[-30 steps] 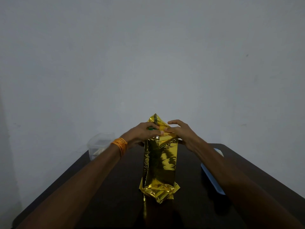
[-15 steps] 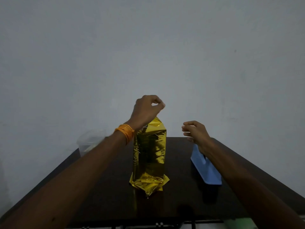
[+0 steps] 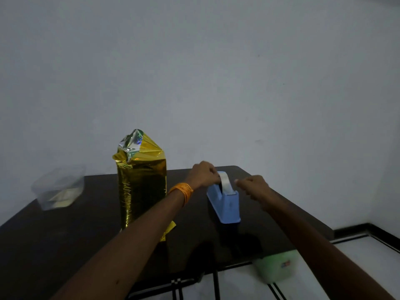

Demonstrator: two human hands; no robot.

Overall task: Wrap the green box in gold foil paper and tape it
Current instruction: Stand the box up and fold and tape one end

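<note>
While scanning left to right, finds clear container (image 3: 58, 188) at far-left edge of dark table (image 3: 65, 234), then foil-wrapped box (image 3: 141, 187) upright left of centre, top fold loose. Records blue tape dispenser (image 3: 227, 204) to its right, apart, nearer right edge. Notes left hand (image 3: 203, 174) curled round tape roll (image 3: 224, 180), forearm crossing box's lower corner. Notes right hand (image 3: 251, 185) curled just beside dispenser; cannot tell whether holding anything.

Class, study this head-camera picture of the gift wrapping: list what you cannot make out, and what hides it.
1. Green box: head view, covered entirely by gold foil.
2. Left hand fingertips: behind its own knuckles at the tape roll; grip unclear.
3. Right hand: any tape pinched is too thin to see.
4. Clear container contents: blurred, dim.
5. Green object lower right: blurred.
</note>
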